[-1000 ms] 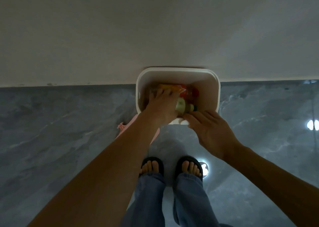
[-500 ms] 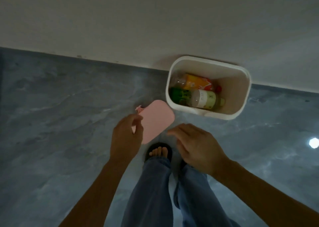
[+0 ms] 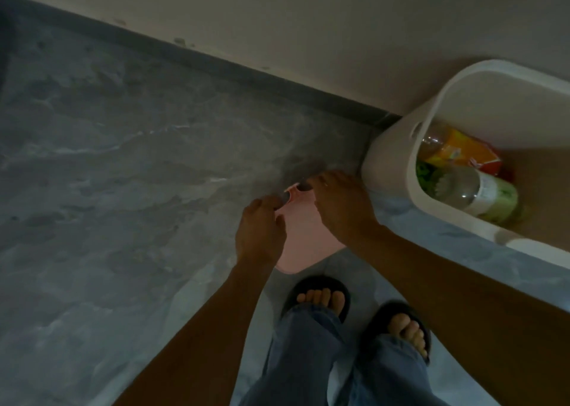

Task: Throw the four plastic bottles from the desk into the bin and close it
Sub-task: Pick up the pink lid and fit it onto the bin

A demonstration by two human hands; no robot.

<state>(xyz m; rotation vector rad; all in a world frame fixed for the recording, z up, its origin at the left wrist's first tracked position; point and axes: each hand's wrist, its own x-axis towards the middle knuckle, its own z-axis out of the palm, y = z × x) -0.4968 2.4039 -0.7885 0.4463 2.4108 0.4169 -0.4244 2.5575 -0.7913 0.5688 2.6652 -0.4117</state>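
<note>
Both hands have dropped onto the pink lid (image 3: 303, 245) since half a second ago, when they were just hovering above it, and the view has swung left so the white bin (image 3: 391, 171) now sits at the right edge of the frame instead of the middle.

Left hand (image 3: 260, 233) is curled at the lid's upper-left corner, thumb and fingers pinched around the little tab there, so it looks closed on the lid. Right hand (image 3: 340, 208) is spread flatter over the lid's top edge with the fingers reaching past it; can't tell if it's actually gripping or only resting (the light is pretty dim here). The lid lies flat on the grey floor (image 3: 123, 189) in the centre of the frame, just left of the bin and above the sandalled feet (image 3: 319, 297).

Bottles are in: I can make out an orange-labelled bottle (image 3: 459, 151) and a green-labelled bottle (image 3: 490, 197) lying in the bin, plus something green (image 3: 424, 174) at their left. Can't count all four from here, but the bin is open, so closing looks like what's left.

My guess on handling: thin plastic lid, light, fairly stiff, maybe a bit flexy. Lying flush on smooth tile it'll be awkward to get fingers under, so the corner tab is the place to lift from, then hold both long edges to seat it squarely on the rim.
</note>
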